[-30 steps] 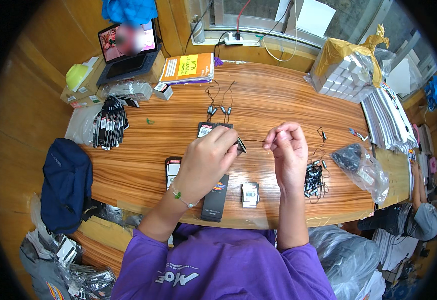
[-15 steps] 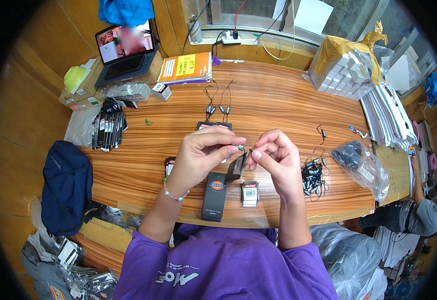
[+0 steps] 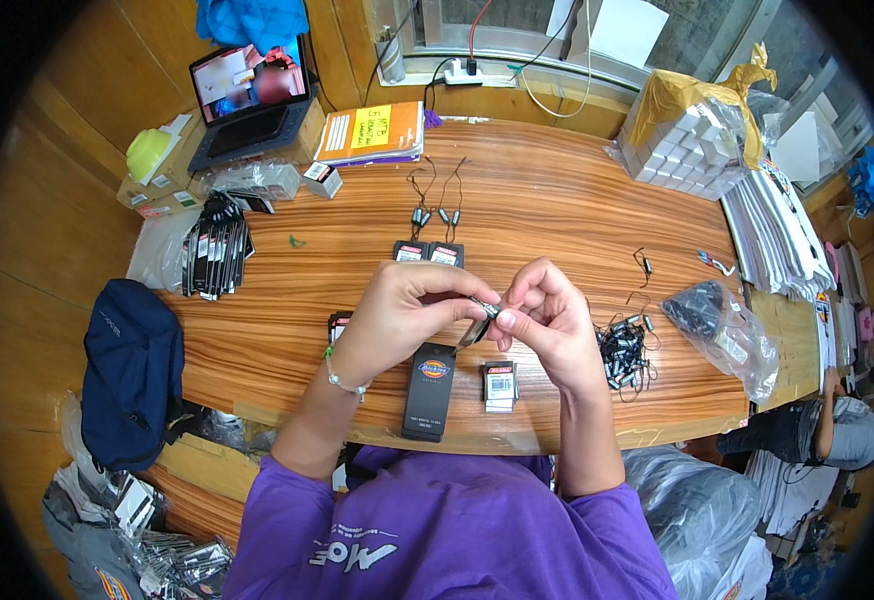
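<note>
My left hand (image 3: 397,308) and my right hand (image 3: 555,328) meet over the table's front part, thumb and forefinger pinched on each. Between the fingertips is a tag cord (image 3: 488,308) with a small dark, shiny end piece. A dark hang tag (image 3: 473,334) hangs tilted just below the fingers; how the cord passes through it is hidden. Beneath my hands lie a stack of long black hang tags (image 3: 428,405) and, to its right, a smaller stack of tags with white barcode labels (image 3: 500,387). Right of my right hand is a tangled pile of tag cords (image 3: 625,355).
Two corded tags (image 3: 445,254) lie beyond my hands. Bundled tags (image 3: 219,260), a tablet (image 3: 252,90) and notebooks (image 3: 372,135) are at left. At right are a plastic bag (image 3: 732,340), snips (image 3: 717,263), wrapped white boxes (image 3: 682,150) and a paper stack (image 3: 777,235). Another person (image 3: 847,430) is far right.
My fingertips have come together over the cord, and the hang tag has tilted and is more covered by them. The other person at far right has shifted an arm.
</note>
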Action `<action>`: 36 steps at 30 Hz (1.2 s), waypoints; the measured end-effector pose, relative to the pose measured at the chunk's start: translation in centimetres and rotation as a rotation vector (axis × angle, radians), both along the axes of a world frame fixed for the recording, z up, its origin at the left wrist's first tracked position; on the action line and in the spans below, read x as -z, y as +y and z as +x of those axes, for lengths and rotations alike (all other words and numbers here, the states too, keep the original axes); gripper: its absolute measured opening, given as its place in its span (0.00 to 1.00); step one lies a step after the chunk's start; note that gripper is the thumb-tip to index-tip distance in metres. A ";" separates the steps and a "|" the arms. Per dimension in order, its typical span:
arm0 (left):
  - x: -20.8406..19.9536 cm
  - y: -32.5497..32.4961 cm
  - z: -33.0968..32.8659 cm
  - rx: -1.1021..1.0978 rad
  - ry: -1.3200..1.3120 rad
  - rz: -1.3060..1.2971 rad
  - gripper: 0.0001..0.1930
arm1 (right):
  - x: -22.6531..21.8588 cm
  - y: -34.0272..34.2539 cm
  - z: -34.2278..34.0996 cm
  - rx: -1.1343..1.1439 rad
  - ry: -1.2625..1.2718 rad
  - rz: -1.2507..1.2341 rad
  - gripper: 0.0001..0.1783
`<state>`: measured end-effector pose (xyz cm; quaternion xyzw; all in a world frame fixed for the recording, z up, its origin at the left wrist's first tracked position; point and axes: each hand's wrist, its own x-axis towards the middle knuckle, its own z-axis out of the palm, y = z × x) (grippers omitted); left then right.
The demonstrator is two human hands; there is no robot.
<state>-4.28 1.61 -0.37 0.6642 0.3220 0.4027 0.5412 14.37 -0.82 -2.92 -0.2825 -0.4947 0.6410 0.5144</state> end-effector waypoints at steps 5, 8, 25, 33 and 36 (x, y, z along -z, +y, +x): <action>0.1 0.1 0.0 0.113 -0.060 -0.095 0.06 | 1.1 0.0 0.0 -0.067 0.153 -0.021 0.09; 0.2 0.1 0.1 0.141 -0.100 -0.130 0.06 | 1.9 -0.2 -0.2 -0.064 0.202 -0.029 0.09; 5.6 0.9 1.2 0.215 -0.180 -0.071 0.21 | 2.4 1.8 0.3 0.043 0.354 -0.072 0.07; 7.2 -0.5 3.0 0.123 -0.156 -0.082 0.25 | 2.3 2.6 1.8 0.347 0.175 0.012 0.10; 6.3 1.0 2.2 0.135 -0.162 -0.055 0.22 | 0.7 4.2 2.9 0.332 0.114 0.103 0.12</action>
